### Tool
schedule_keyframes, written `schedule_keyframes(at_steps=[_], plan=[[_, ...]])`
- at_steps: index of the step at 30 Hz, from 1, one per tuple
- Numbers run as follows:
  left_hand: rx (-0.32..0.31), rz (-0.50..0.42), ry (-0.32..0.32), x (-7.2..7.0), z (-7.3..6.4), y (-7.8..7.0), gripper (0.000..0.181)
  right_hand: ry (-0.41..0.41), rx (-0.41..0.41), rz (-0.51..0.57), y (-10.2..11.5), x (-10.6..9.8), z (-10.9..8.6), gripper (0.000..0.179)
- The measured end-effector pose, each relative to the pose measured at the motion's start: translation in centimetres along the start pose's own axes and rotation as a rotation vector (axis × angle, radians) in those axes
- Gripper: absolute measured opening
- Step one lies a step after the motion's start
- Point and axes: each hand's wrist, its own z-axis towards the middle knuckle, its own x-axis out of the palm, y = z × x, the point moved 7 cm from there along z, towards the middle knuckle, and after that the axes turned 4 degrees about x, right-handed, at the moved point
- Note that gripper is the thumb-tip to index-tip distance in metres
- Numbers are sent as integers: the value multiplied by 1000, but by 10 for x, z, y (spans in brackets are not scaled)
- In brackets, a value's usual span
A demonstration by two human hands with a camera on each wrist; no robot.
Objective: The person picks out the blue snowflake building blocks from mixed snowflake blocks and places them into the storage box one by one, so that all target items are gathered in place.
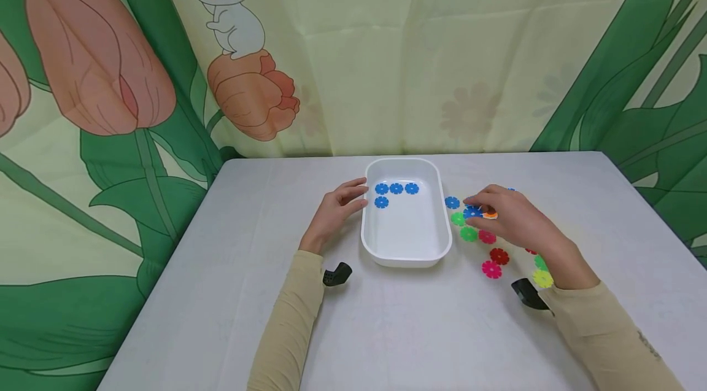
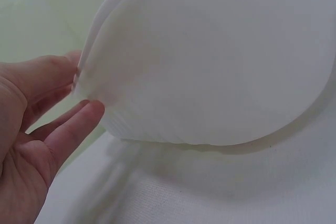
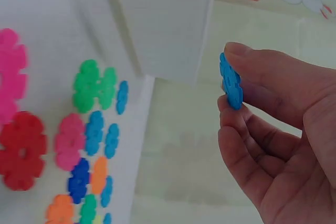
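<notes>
A white tray point(image 1: 405, 234) stands on the table with several blue flower-shaped plastic discs point(image 1: 396, 188) inside, most in a row near its far end. My left hand point(image 1: 338, 210) touches the tray's left side; in the left wrist view its extended fingers point(image 2: 79, 124) rest against the rim and outer wall. To the right of the tray, my right hand point(image 1: 510, 219) pinches one blue flower-shaped disc point(image 3: 231, 81) between thumb and fingertips, above other discs. That disc is held on edge in the right wrist view.
Loose flower-shaped discs lie right of the tray: green point(image 1: 468, 234), red point(image 1: 499, 256), pink point(image 1: 491, 269), yellow point(image 1: 543, 278), blue point(image 1: 452, 202) and orange point(image 3: 59, 209). My right hand and forearm hide some of them. A white cloth covers the table point(image 1: 221, 317); a printed curtain point(image 1: 386, 72) hangs behind it.
</notes>
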Motion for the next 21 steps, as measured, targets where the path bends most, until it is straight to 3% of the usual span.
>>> schedule_keyframes(at_steps=[10, 21], plan=[[-3, -10, -7, 0, 0, 4, 32, -48, -26, -4, 24, -21, 25, 38], [-8, -2, 1, 0, 1, 4, 36, -6, -35, 7, 45, -26, 58, 39]])
